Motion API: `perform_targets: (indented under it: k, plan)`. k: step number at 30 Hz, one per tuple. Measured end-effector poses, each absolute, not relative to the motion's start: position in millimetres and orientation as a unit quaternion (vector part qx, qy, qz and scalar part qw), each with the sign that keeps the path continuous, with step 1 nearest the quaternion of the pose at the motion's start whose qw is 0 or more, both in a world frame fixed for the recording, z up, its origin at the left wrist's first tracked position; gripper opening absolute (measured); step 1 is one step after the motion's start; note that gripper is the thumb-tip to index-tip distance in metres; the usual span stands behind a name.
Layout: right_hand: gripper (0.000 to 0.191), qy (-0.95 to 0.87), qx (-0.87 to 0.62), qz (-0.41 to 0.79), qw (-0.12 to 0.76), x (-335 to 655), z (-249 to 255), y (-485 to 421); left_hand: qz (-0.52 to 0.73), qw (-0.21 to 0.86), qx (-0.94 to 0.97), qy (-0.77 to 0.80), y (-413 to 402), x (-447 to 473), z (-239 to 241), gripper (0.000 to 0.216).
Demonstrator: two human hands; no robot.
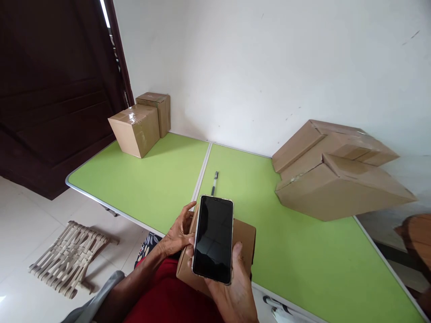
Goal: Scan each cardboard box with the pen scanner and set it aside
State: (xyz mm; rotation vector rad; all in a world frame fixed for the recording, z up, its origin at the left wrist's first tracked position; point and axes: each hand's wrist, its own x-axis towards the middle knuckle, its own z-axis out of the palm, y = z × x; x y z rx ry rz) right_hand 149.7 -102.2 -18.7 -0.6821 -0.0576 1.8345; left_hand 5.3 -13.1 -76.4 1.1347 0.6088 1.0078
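While the right hand [235, 287] supports the phone [213, 240] from below and behind, its thumb lies along the phone's right edge and its fingertips show at the lower left edge, so the fingers are closed about the phone's width. The dark screen faces up, with the top end pointing away over a brown cardboard box [245, 237] at the near edge of the green bench [256, 179]; whether the phone's back touches the box cannot be told. The left hand [178, 231] is just beside the phone's left edge, its fingers bent, the forefinger reaching forward along the box's left side; I cannot tell whether it grips anything or only rests there. The left forearm comes in slantwise from the lower left, out of a grey sleeve [101, 296], and the right hand rises from the bottom edge with its palm turned up. Just beyond the phone's top, a pen [214, 181] lies on the bench near the pale seam [203, 170]. Two taped boxes [144, 130] stand at the far left, and more cartons [310, 193] at the right.
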Motion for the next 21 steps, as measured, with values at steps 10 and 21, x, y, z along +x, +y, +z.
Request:
perform_targets:
  k: [10,21]
  plan:
    - [0.06,-0.055,-0.289,0.786,0.543,147,-23,-102,0.452,0.68,0.51,0.269,-15,6,-80,0.118]
    - [0.075,-0.084,-0.392,0.728,0.557,179,-12,-91,0.436,0.712,0.475,0.279,-14,4,-81,0.104]
